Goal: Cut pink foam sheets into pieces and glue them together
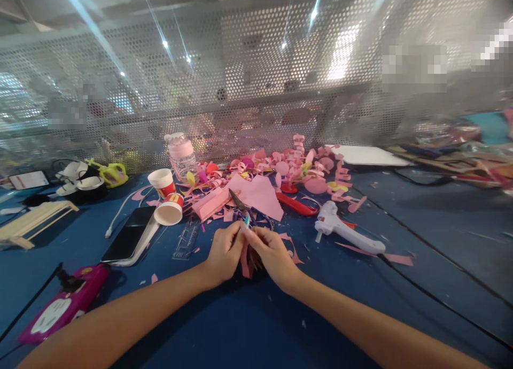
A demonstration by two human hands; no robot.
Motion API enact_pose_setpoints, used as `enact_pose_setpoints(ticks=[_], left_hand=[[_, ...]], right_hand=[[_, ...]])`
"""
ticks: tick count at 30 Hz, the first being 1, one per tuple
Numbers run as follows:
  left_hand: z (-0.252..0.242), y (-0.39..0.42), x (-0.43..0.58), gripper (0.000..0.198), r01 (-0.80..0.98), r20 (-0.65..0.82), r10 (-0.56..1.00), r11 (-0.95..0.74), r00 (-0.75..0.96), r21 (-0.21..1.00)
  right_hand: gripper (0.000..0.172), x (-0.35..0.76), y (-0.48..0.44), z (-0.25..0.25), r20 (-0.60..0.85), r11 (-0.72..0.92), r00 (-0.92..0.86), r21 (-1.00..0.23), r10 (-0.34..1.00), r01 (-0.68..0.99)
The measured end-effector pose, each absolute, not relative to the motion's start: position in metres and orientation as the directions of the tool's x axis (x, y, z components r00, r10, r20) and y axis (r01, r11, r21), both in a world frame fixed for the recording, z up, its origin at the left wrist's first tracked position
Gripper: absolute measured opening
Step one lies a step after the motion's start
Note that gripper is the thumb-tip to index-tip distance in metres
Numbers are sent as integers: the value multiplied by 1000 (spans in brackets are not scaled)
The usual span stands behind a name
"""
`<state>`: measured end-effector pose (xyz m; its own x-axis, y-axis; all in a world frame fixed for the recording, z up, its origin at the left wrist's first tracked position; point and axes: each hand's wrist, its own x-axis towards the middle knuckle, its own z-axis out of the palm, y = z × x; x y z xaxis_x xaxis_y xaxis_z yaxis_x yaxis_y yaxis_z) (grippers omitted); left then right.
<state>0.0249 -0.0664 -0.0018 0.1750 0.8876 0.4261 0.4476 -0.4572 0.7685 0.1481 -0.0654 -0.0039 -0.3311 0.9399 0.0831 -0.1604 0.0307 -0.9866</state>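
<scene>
My left hand (225, 252) and my right hand (277, 255) meet low over the middle of the table. Both are closed in a pinch, with fingertips together around a folded piece of pink paper (246, 266) that hangs down between them. A small teal spot shows at the fingertips; I cannot tell whether it is a nail or a held bit. Just beyond my fingers lie scissors (237, 200), blades pointing away and handles partly hidden. Under the blades is a large pink paper sheet (262, 193).
Pink paper cutouts (282, 168) heap up behind. Right of them lie a red cutter (298, 204) and a white glue gun (348, 231) with its cord. At left are paper cups (169, 209), a phone (130, 234), a clear ruler (186, 239) and a magenta power strip (66, 305).
</scene>
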Motion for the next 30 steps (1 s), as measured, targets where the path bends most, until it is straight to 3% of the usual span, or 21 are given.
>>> enact_pose_setpoints(ticks=[7, 11, 15, 21, 30], left_hand=[[-3, -65, 25, 30, 440, 426, 886, -461, 181, 771], [-2, -66, 26, 30, 470, 407, 896, -441, 179, 764], [-1, -66, 26, 31, 453, 398, 900, -433, 175, 779], [1, -65, 27, 31, 401, 372, 908, -418, 190, 815], [0, -67, 28, 29, 524, 384, 895, -445, 229, 726]], right_hand=[[41, 150, -66, -6, 130, 101, -305, -989, 943, -107], [42, 149, -67, -4, 84, 38, -324, -989, 942, -145], [46, 148, -65, -3, 2, -54, -210, -963, 978, -264], [46, 148, -59, -5, 44, -2, -215, -978, 976, -207], [41, 146, -62, -4, 65, 9, -230, -971, 971, -238]])
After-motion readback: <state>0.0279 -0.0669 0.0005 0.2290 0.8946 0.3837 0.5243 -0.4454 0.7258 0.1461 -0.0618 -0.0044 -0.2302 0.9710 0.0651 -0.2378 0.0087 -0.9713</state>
